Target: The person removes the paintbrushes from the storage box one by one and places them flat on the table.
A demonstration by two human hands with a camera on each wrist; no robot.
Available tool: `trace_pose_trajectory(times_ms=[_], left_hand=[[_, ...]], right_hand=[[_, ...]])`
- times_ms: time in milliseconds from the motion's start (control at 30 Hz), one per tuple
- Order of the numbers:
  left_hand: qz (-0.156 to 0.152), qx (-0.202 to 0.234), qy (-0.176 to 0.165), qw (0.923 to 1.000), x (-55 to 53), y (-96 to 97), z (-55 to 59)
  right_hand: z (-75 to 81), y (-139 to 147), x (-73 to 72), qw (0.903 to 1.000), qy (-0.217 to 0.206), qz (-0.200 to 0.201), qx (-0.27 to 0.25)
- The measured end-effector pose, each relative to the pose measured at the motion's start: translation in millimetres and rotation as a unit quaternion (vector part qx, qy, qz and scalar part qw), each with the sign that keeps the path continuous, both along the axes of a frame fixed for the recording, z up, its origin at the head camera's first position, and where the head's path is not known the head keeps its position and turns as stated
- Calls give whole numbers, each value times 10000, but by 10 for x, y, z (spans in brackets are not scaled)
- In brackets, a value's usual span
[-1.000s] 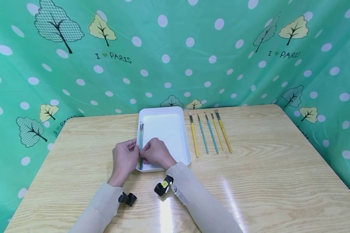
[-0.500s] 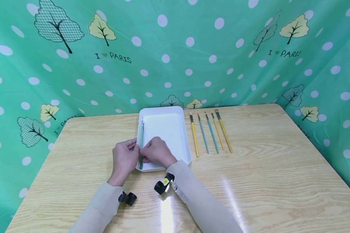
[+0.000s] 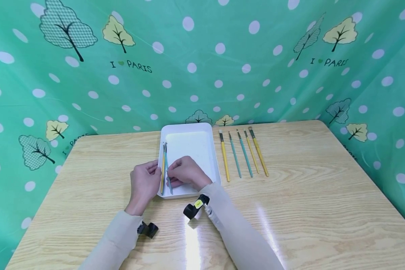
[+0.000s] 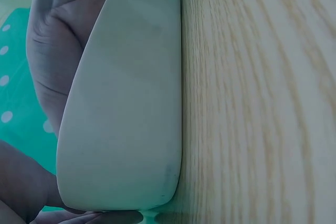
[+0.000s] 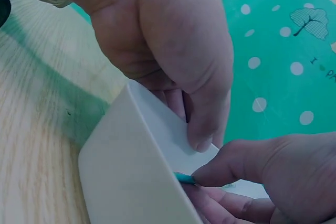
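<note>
A white tray (image 3: 199, 150) stands on the table. My left hand (image 3: 146, 184) grips its left wall, the thumb over the rim in the right wrist view (image 5: 202, 129). Inside the tray my right hand (image 3: 187, 173) pinches a teal paintbrush (image 3: 167, 161) between thumb and fingers, bristles toward the back. Its teal handle end (image 5: 185, 178) shows at the right thumb in the right wrist view. A yellow paintbrush (image 3: 163, 165) lies along the left wall, close to another teal handle. The tray's outer wall (image 4: 121, 103) fills much of the left wrist view.
To the right of the tray several paintbrushes lie in a row, among them a yellow one (image 3: 224, 157), a teal one (image 3: 244, 153) and a thick yellow one (image 3: 260, 153). A green polka-dot curtain (image 3: 202, 75) hangs behind the wooden table (image 3: 307, 195).
My right hand has moved slightly right with the teal paintbrush, swinging its handle end away from the brushes at the left wall. The left hand has stayed in place.
</note>
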State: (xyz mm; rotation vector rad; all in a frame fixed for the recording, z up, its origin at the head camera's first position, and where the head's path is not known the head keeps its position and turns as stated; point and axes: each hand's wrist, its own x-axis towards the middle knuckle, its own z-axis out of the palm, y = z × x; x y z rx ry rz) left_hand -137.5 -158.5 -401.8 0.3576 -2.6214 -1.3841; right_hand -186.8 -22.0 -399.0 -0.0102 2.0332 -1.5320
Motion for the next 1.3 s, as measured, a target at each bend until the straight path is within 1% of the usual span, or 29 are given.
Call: trace_pose_trajectory(times_ms=[100, 167, 433, 567, 833, 1067, 1300], left_hand=[[-2, 8, -3, 10000, -5, -1, -1], [-1, 22, -2, 10000, -8, -3, -2], [38, 40, -10, 10000, -11, 9, -1], [35, 89, -10, 10000, -6, 6, -3], [2, 114, 42, 9999, 3, 1, -7], [77, 125, -14, 9999, 1, 13, -9], [91, 127, -13, 9999, 0, 19, -26]], right_hand=[[-1, 29, -21, 9998, -121, -43, -161], [3, 47, -33, 9997, -122, -81, -169], [14, 98, -75, 9997, 25, -252, 49], [31, 128, -85, 9995, 30, -291, -77], [100, 246, -107, 9996, 67, -267, -95], [148, 361, -171, 9990, -8, -292, -345], [224, 474, -216, 9986, -83, -324, -416]])
